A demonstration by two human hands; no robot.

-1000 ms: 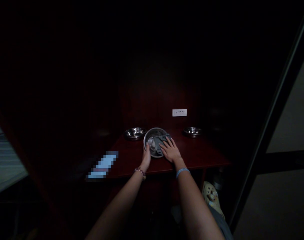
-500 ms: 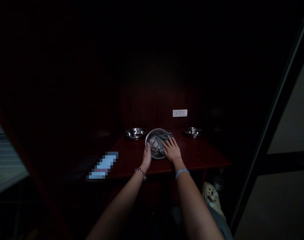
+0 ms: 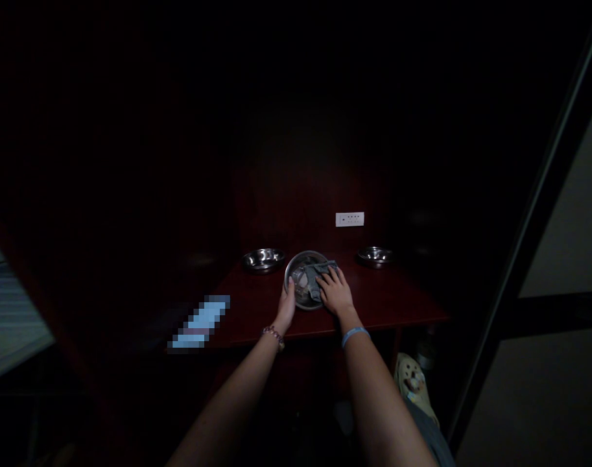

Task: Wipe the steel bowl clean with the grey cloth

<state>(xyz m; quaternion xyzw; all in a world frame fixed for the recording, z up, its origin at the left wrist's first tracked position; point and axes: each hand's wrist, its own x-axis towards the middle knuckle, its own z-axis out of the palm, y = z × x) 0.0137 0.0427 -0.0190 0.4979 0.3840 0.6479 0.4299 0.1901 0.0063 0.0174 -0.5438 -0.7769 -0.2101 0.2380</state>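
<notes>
A round stainless steel bowl (image 3: 307,253) is held tilted above the dark red desktop, its inside facing me. My left hand (image 3: 286,306) grips its left rim, thumb on the inner side and the other fingers hidden behind. A grey cloth (image 3: 316,283) lies inside the bowl and folds over its right rim. My right hand (image 3: 338,296) presses the cloth against that side with its fingers somewhat spread; the thumb is hard to see.
Two more steel bowls stand on the desktop (image 3: 373,305): one bowl (image 3: 264,260) back left, another bowl (image 3: 375,257) back right. A white power socket (image 3: 350,220) is on the back wall. A pixelated light-blue patch (image 3: 201,323) covers the left front. A pale clog (image 3: 415,383) shows lower right.
The cloth has shifted slightly within the bowl under my right hand, and its folds look different. The bowl and my left hand have barely moved.
</notes>
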